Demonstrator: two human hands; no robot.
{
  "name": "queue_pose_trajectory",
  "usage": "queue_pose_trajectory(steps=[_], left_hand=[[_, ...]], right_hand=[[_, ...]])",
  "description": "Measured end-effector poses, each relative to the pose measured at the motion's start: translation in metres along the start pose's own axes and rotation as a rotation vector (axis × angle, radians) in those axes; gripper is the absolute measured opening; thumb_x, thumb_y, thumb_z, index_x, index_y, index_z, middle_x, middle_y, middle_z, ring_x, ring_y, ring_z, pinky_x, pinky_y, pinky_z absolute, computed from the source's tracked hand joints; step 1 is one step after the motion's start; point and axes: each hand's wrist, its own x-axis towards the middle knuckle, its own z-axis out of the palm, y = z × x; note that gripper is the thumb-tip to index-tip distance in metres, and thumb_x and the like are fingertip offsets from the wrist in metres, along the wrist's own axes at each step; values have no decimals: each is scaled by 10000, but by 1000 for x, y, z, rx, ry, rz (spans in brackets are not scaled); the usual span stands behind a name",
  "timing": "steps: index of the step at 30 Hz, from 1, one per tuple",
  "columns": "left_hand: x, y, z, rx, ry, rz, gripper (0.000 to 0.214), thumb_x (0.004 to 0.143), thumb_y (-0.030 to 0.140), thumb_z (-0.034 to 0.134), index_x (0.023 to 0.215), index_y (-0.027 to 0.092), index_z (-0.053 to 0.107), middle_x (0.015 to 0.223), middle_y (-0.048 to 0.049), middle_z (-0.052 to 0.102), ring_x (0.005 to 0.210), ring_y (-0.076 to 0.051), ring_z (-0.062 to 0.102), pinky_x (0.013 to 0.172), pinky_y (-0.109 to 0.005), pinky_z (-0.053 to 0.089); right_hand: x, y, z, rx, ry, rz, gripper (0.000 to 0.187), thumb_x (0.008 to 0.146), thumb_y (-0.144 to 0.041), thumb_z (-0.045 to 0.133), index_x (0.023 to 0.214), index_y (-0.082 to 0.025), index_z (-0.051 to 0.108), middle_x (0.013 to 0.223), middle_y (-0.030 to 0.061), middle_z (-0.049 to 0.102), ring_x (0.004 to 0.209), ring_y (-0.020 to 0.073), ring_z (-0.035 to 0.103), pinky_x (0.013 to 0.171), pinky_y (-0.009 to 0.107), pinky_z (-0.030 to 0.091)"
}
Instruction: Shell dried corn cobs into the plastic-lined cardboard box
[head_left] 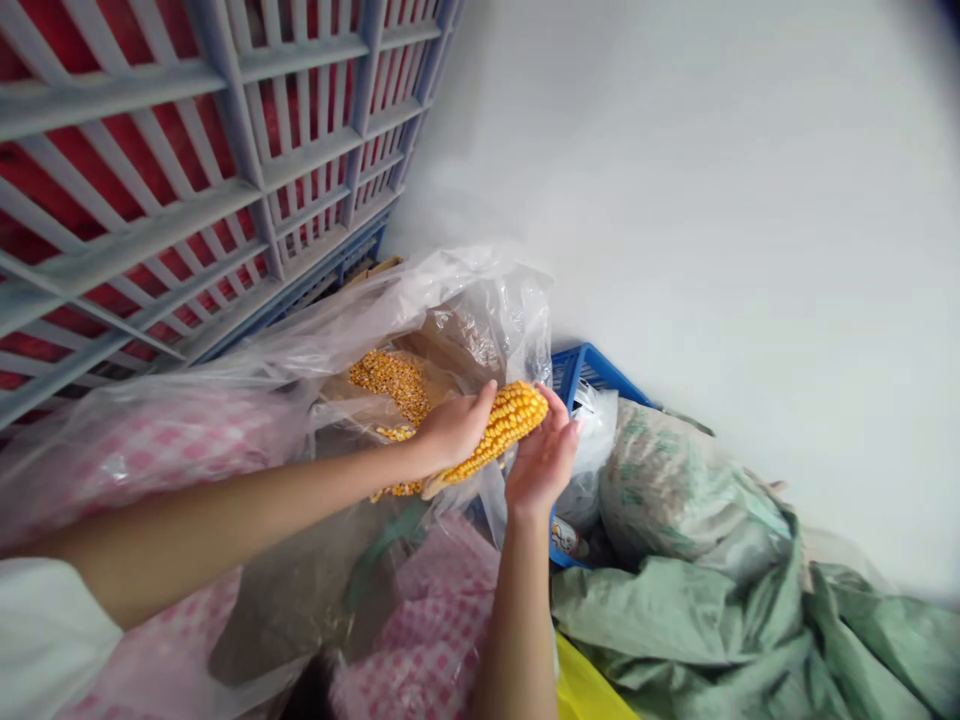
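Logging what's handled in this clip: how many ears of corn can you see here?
1. The ear of dried yellow corn is between the hands, with the left hand over it and the right hand cupped against it. More could be hidden inside the plastic bags.

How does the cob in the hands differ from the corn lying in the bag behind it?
The cob is one long ear with kernels in tight rows; the loose kernels lie in a heap. The cob is held up between the left hand and right hand; the kernels sit lower, inside the plastic bag. Both are golden yellow.
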Motion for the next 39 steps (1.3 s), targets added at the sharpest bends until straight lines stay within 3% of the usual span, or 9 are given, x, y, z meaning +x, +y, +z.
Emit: queue_pose_trajectory(steps=[5,10,13,19,39], left_hand=[[-9,8,-17,330,-92,119,758,816,612,60,802,181,683,789,-122,684,769,-269,627,615,-333,391],[-10,10,-19,512,-43,143,749,825,588,69,796,179,696,758,-142,677,755,-282,628,598,-338,387],[-9,9,-20,596,-5,188,722,831,569,97,802,172,700,730,-150,669,744,-279,629,591,-330,385],[-11,8,-20,581,-81,231,705,854,509,87,789,156,694,733,-152,675,723,-279,633,593,-335,383],[-1,-2,-14,567,-167,209,698,854,495,84,770,156,688,738,-137,678,699,-227,624,599,-294,373]], right_hand=[[3,-3,-20,-444,80,-44,551,790,-613,294,713,-150,583,655,32,581,629,141,533,610,272,395],[-3,-6,-17,-673,160,-47,579,796,-612,281,664,-153,608,626,59,609,599,161,550,580,284,398],[-3,-6,-13,-680,186,-35,588,814,-594,258,580,-169,591,552,46,581,531,145,521,532,274,375],[3,2,-14,-606,178,-50,565,817,-574,283,496,-189,544,478,25,528,471,130,479,494,268,349],[11,19,-17,-504,164,53,556,785,-586,358,454,-163,501,426,-8,481,434,103,444,496,256,355]])
